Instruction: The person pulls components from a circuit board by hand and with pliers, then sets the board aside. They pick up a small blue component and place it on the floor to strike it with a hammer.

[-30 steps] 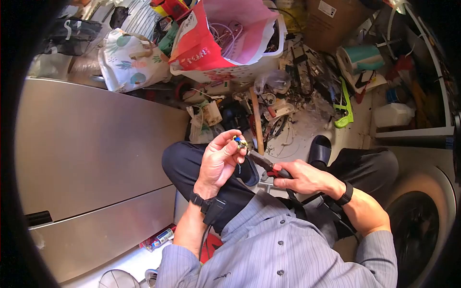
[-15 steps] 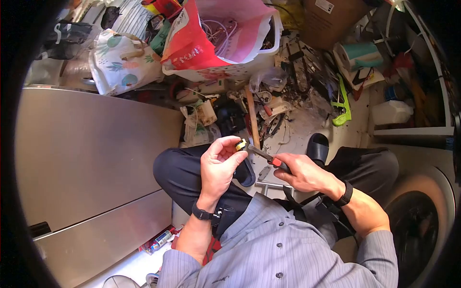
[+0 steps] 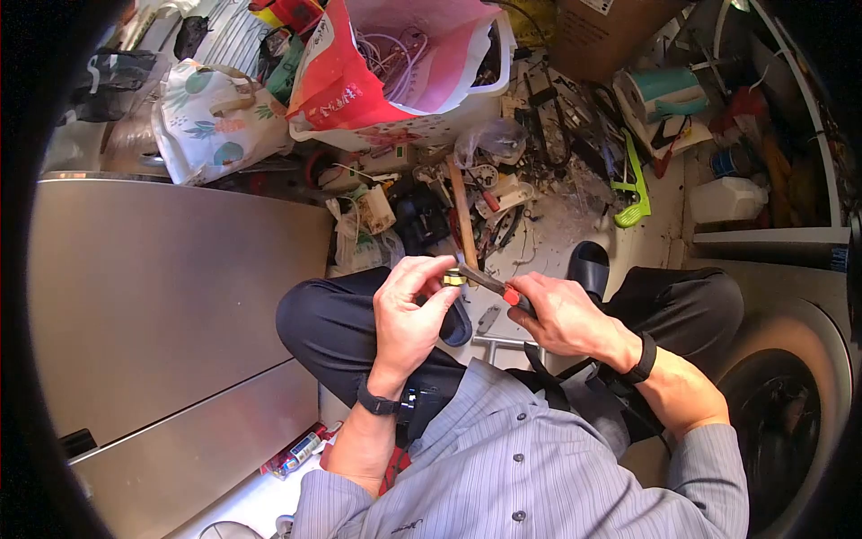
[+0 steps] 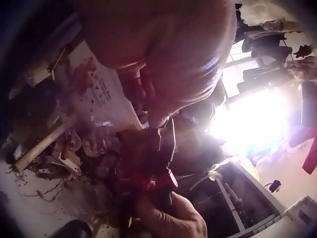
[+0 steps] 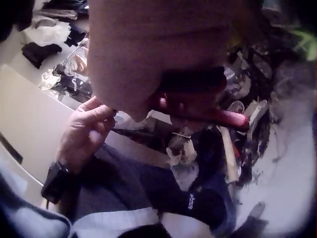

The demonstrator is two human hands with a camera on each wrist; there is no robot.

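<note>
In the head view the left hand pinches a small yellow and dark part between thumb and fingertips. The right hand grips a tool with red and black handles, its dark metal jaws touching or very close to the part. Red handles also show in the right wrist view, under the right hand. In the left wrist view the left hand hides most of the part, and the right hand is below it on the handles.
Beyond the hands lie a wooden stick, loose parts and plastic bags on the floor. A white bin holds a red and pink bag. A green-handled tool lies at right. Metal panels stand left, a round-doored appliance right.
The left hand has turned, its fingers and thumb now spread round the yellow part instead of curled close. The tool's jaws have come nearer the part again after standing slightly apart. The view has shifted.
</note>
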